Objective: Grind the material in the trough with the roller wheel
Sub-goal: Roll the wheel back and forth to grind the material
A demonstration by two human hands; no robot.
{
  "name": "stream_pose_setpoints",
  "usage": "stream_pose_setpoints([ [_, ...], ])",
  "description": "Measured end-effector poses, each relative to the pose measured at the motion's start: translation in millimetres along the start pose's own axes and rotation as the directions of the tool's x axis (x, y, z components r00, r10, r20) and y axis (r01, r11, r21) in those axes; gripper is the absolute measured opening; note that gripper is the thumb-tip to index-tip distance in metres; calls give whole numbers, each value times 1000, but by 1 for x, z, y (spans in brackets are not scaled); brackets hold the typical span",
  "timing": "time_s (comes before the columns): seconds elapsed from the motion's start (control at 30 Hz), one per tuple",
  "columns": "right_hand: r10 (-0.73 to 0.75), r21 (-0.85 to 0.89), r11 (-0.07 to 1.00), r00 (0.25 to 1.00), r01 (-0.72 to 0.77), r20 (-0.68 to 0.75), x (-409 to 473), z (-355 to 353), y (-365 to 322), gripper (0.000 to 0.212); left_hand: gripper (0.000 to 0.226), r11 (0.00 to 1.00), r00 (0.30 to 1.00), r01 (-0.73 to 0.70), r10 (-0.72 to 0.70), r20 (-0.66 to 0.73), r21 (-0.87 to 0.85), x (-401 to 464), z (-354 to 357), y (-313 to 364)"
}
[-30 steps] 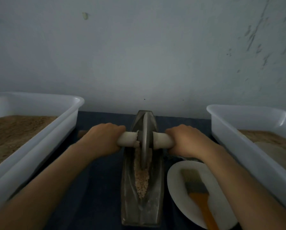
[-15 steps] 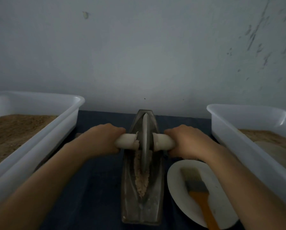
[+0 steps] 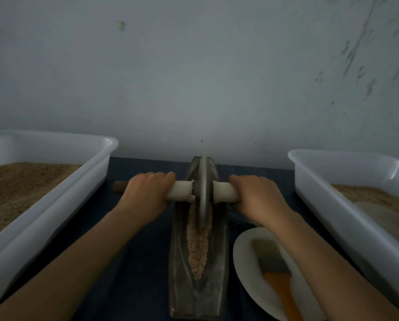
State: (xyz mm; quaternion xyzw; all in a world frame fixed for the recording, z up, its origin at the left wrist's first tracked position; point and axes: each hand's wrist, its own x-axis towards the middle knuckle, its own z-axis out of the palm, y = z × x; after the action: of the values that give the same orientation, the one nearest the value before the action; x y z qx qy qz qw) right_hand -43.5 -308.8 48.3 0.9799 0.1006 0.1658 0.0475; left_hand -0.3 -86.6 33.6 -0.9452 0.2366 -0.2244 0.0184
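A dark metal boat-shaped trough [image 3: 219, 286] lies lengthwise on the blue table, running away from me. A strip of coarse tan material [image 3: 197, 249] fills its groove. The grey roller wheel [image 3: 203, 193] stands upright in the far half of the groove, on a white-wrapped axle. My left hand [image 3: 145, 195] grips the left handle, whose brown end sticks out past my fist. My right hand [image 3: 258, 198] is closed around the right handle.
A white plastic tub [image 3: 55, 205] of brown powder sits at the left, and another white tub [image 3: 346, 209] with powder at the right. A white plate [image 3: 244, 258] holding an orange-handled brush [image 3: 277, 272] lies right of the trough. A grey wall stands close behind.
Both hands have pushed the roller wheel a little farther away along the trough, leaving more of the material uncovered behind it.
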Motion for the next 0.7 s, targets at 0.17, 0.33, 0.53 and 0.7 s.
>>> stream_pose_setpoints([
  [0.17,-75,74,996,934,52,350,-12,-33,-5,19,28,997,944,-48,65,322,-61,-7,-22,-2],
  [0.33,-167,253,967,821,28,546,-22,-53,-8,11,30,974,773,-72,190,606,-214,-15,-48,-4],
  [0.53,-109,95,993,887,74,449,-13,-41,-7,26,24,980,854,-51,143,500,-193,-10,-35,-4],
  [0.7,-26,19,1000,995,24,92,-1,-9,0,12,22,999,980,15,-5,199,-47,2,-10,-2],
])
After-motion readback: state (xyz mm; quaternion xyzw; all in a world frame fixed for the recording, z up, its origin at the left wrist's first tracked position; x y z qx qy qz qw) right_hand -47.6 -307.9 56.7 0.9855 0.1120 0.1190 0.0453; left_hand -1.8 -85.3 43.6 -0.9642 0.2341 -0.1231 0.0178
